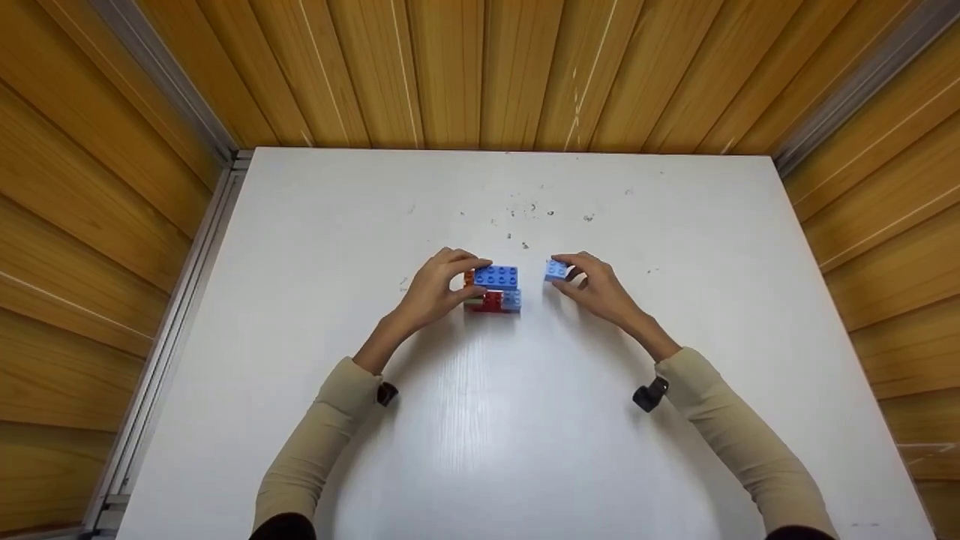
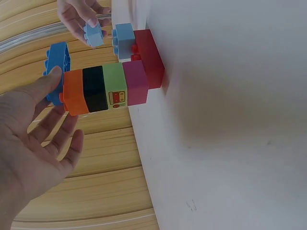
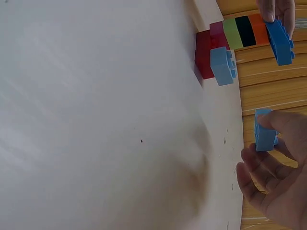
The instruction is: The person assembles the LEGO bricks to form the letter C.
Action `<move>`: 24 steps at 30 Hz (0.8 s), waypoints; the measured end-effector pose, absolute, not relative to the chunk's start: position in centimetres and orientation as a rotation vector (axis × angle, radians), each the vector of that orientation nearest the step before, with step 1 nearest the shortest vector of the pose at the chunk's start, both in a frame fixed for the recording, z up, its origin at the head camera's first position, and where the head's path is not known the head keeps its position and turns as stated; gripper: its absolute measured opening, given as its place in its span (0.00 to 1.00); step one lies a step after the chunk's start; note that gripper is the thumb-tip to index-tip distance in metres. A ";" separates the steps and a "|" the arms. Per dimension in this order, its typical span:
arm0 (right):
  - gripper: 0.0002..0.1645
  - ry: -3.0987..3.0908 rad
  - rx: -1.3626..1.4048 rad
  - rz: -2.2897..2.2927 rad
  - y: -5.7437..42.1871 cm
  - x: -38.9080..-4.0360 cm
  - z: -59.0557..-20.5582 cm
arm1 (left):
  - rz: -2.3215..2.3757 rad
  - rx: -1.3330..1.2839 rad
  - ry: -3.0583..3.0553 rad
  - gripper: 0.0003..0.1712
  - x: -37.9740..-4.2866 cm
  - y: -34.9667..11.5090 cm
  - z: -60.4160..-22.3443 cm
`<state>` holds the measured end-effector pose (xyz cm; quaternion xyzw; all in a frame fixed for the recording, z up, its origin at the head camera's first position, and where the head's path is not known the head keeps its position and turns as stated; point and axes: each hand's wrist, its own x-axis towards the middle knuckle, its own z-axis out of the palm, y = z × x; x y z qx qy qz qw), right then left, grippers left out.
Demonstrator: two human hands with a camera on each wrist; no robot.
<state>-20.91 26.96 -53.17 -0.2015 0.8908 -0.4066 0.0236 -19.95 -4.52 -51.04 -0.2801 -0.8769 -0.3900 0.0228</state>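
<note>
My left hand (image 1: 435, 285) pinches a blue brick (image 1: 496, 277) between thumb and fingers at the top of a toy-brick column. Below it, in the left wrist view, come an orange brick (image 2: 76, 92), a black brick (image 2: 95, 88), a light green brick (image 2: 115, 85) with a printed picture, and a pink brick (image 2: 136, 82). They stand on one end of a long red brick (image 2: 150, 60). On its other end sits a light blue brick (image 3: 221, 67). Off to the right, my right hand (image 1: 596, 285) pinches a second light blue brick (image 3: 265, 132), held apart from the stack.
The bricks stand on a white table (image 1: 465, 420) with small dark marks (image 1: 532, 207) on its far half. Wood-patterned walls (image 1: 480, 75) border the back and sides. A metal rail (image 1: 187, 277) runs along the left edge.
</note>
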 end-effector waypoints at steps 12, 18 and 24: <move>0.28 2.715 -0.636 -1.392 24.7 -20.5 -53.0 | -1.205 -0.839 -2.736 0.30 -20.1 -3.8 -50.8; 0.25 2.678 -0.649 -1.418 23.5 -20.3 -53.1 | -1.190 -0.870 -2.739 0.25 -20.2 -3.6 -51.1; 0.25 2.635 -0.656 -1.407 22.6 -20.1 -53.3 | -1.176 -0.917 -2.729 0.24 -20.3 -3.5 -51.3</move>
